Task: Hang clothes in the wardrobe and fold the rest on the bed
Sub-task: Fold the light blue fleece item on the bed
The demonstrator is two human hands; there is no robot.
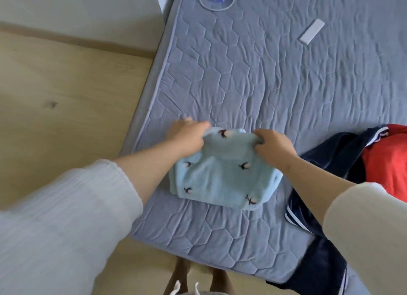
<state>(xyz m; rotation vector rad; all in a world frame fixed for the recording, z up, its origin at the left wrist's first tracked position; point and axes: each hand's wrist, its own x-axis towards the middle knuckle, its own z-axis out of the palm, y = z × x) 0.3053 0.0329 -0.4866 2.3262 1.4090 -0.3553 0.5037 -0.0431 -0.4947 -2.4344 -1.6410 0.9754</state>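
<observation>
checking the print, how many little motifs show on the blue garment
5 motifs on the garment: one at the far edge, two across the middle, two by the near edge. Folds may hide more.

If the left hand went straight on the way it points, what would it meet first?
Only bare bedcover beyond the blue garment the left hand grips; the way looks free. The white strip lies farther off, possibly near that line.

place: home bedroom
bed: quilted grey-blue mattress cover [264,78], takes up most of view
floor: light wood boards [66,96] beside bed
clothes: navy and red garments [374,162] piled on bed
</observation>
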